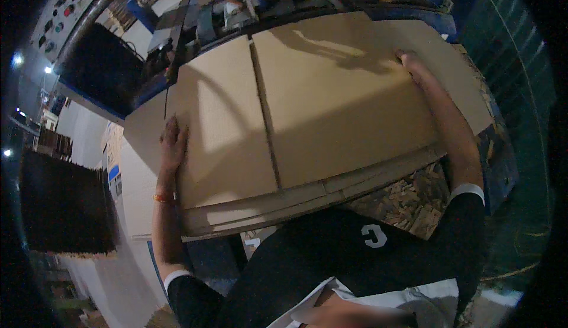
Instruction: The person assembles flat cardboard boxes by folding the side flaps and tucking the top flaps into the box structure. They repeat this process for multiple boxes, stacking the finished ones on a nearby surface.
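My collar (435, 295) is nearest. This cardboard (349, 97) looks light, stiff; hold its sides. My left fingers (170, 134) and right fingers (407, 60) touch there; squeezing, I can't tell.

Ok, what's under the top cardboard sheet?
Along its near edge, more cardboard layers show, with cardboard scraps lower down at right. The top sheet hides the rest.

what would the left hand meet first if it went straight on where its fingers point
The left hand would probably meet the machine beyond the cardboard first, though depth is unclear.
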The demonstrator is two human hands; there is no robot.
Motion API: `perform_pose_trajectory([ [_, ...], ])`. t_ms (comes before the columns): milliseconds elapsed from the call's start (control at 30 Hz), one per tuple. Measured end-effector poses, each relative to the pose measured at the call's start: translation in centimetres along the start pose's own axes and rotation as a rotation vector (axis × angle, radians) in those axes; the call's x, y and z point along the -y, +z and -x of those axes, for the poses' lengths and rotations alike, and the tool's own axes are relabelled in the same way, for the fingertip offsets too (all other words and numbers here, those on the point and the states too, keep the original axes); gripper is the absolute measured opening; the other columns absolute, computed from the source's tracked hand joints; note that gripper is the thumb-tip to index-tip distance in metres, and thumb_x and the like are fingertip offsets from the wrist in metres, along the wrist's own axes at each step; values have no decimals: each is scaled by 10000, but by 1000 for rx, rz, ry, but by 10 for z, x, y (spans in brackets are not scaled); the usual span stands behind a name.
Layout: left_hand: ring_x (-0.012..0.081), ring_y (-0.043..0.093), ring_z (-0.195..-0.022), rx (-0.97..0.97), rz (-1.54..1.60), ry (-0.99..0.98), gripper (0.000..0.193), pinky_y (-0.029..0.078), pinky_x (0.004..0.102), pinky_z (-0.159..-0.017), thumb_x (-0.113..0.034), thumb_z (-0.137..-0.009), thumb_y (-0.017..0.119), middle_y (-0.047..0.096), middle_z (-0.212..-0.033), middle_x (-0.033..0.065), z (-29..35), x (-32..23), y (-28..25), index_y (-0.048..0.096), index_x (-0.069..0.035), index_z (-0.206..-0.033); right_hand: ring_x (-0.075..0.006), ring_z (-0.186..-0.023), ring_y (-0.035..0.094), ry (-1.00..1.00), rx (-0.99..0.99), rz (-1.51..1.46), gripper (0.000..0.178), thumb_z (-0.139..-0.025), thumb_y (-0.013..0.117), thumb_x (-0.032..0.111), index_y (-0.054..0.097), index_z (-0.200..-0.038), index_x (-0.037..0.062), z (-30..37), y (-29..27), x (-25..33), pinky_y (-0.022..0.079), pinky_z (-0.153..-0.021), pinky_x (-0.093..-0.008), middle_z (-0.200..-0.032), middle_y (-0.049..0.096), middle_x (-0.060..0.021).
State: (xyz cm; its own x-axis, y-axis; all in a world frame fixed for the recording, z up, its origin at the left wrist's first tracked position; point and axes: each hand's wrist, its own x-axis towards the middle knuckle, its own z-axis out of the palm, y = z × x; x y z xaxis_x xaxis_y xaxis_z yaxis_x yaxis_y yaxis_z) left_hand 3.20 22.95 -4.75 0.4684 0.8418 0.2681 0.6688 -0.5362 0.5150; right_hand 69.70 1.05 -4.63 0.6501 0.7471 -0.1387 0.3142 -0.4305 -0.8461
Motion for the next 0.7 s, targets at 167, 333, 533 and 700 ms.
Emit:
perform_pose_trajectory([
  [167,307,289,-1312,-17,69,22,504,239,360,-1065,-240,-902,463,330,-1404,171,-1,-11,10,376,46,-1308,-380,-785,586,-316,-404,837,425,-894,457,381,606,-897,-17,8,25,6,472,-691,-438,-836,601,-245],
  [333,318,219,-1339,55,-200,-15,555,158,417,-1090,-287,-901,472,287,-1429,155,4,-55,-10,332,18,-1344,-401,-857,570,-485,-296,916,343,-872,496,319,597,-918,-6,28,29,39,462,-748,-455,-896,595,-243],
  [533,334,180,-1352,183,-98,350,862,89,497,-1088,-476,-753,626,269,-1435,167,91,-149,-26,254,-28,-1388,-314,-1315,272,-732,101,935,632,-767,625,349,416,-1326,140,188,22,44,187,-1074,-490,-1421,315,-111],
  [700,342,272,-1313,150,-346,351,814,211,491,-1061,-430,-747,638,318,-1405,175,111,-158,-20,299,-28,-1368,-324,-1331,233,-654,216,940,734,-685,675,471,437,-1319,186,240,21,32,58,-1086,-546,-1430,310,-84],
])
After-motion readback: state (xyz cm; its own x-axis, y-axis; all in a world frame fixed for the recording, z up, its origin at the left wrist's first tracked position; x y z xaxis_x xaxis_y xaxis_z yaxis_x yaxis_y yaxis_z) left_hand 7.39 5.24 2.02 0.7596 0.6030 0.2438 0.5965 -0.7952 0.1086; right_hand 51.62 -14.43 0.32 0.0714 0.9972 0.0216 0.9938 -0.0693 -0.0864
